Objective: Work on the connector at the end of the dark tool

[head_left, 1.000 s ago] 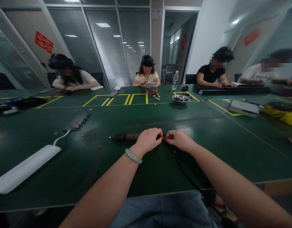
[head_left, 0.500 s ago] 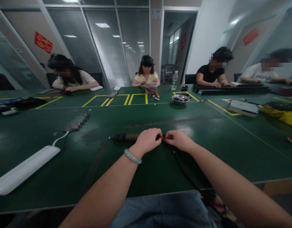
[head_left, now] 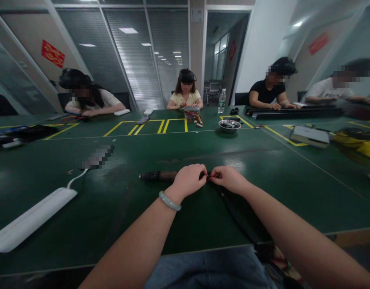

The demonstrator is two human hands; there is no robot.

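Observation:
An electric screwdriver (head_left: 163,176), dark with a brownish middle and a metal tip at the left, lies sideways on the green table (head_left: 112,216). My left hand (head_left: 189,178), with a pale bangle at the wrist, closes over its rear end and hides that part. Close beside it, my right hand (head_left: 227,178) pinches something small at the end of the black cable (head_left: 233,212). The two sets of fingertips almost meet, and whether the cable's end sits inside the screwdriver cannot be made out. From there the cable runs down over the table's near edge.
To the left lie a white power strip (head_left: 34,218) and a phone (head_left: 97,156) joined by a white cord. A metal bowl (head_left: 229,126) of small parts and a water bottle (head_left: 222,101) stand farther back. Several people work along the far side.
Both hands keep the same grip at the screwdriver's rear end, with only slight finger movement. The whole view has shifted a little.

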